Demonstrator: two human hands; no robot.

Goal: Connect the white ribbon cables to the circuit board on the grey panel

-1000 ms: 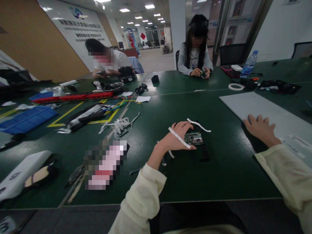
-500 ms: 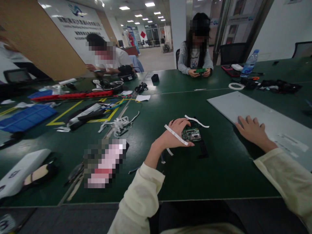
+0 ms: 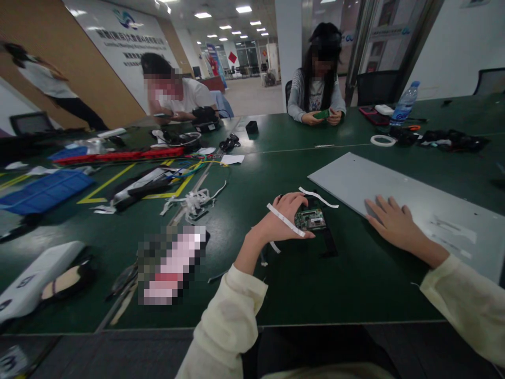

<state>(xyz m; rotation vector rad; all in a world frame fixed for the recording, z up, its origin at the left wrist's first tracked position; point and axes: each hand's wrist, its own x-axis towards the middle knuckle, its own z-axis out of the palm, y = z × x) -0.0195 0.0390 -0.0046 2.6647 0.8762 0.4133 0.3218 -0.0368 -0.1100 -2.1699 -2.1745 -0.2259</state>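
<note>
My left hand [image 3: 284,218] is curled around a small green circuit board [image 3: 310,219] lying on the green table [image 3: 244,221]. A white flat ribbon strip [image 3: 284,219] lies across the back of that hand, and a second white strip [image 3: 317,197] trails from the board's far side. A black strap [image 3: 327,242] runs from the board toward me. My right hand [image 3: 391,223] lies flat with fingers spread on the near edge of a large grey panel [image 3: 410,205].
Two people sit across the table, one holding a green board [image 3: 322,113]. A heap of white strips [image 3: 193,201], blue tray [image 3: 39,190], red bar [image 3: 118,156], tape roll [image 3: 382,140] and water bottle [image 3: 404,103] lie around. A white device [image 3: 35,279] sits near left.
The grey panel has slid left toward the circuit board with my right hand flat on it. My left hand has stayed on the board.
</note>
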